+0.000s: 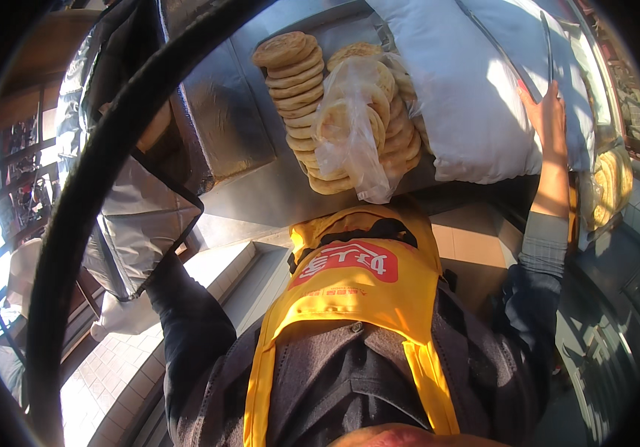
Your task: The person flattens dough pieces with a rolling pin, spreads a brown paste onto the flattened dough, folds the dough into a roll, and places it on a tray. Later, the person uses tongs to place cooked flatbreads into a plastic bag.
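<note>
My right hand [546, 112] is wrapped around a pair of long metal tongs [550, 47], whose two arms are spread above a white padded quilt [465, 112]. My left forearm [186, 296] passes behind the silver flap of an insulated bag [147, 223]. A dim tan patch in the bag's opening could be my left hand or something else; I cannot tell. Straight ahead, a tall leaning stack of round flatbreads [297, 106] rests on a metal counter. Beside it, a clear plastic bag [353, 151] lies over more flatbreads [398, 128].
A thick dark curved bar [130, 100] crosses the left of the view. The metal counter [242, 201] has its near edge at my yellow apron [348, 279]. More bagged flatbreads [613, 184] sit at the far right. Light paving tiles [113, 374] show lower left.
</note>
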{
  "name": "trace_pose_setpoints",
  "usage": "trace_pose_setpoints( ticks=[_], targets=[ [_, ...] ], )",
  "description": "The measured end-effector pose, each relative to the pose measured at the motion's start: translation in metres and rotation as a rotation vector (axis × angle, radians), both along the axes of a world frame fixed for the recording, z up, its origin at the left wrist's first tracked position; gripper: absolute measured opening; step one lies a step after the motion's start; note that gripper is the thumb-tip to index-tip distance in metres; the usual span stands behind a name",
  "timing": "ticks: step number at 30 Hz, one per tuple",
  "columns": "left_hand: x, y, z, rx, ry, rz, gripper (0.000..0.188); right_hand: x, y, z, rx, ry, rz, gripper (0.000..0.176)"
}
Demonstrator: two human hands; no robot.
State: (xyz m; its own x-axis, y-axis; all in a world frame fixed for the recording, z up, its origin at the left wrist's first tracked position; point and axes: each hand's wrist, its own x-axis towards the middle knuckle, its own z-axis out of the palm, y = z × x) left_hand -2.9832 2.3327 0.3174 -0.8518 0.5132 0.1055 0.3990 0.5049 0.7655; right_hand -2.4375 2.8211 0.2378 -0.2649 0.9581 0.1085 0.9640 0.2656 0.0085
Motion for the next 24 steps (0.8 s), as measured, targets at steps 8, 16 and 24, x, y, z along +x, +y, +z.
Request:
trace_pose_setpoints(
  ticks=[8, 16, 24],
  targets=[
    [0.061, -0.041, 0.009, 0.230, -0.048, 0.165, 0.045, -0.102, -0.156, 0.020, -0.573, 0.648, 0.902, 0.038],
    [0.211, 0.008, -0.027, 0.731, -0.801, -0.249, 0.043, -0.120, -0.279, 0.013, -1.093, 0.748, 1.012, 0.028],
    [0.264, 0.085, -0.031, 0.542, -0.848, 0.026, 0.061, -0.078, -0.258, 0.005, -0.728, 0.614, 1.190, 0.040]
  ],
)
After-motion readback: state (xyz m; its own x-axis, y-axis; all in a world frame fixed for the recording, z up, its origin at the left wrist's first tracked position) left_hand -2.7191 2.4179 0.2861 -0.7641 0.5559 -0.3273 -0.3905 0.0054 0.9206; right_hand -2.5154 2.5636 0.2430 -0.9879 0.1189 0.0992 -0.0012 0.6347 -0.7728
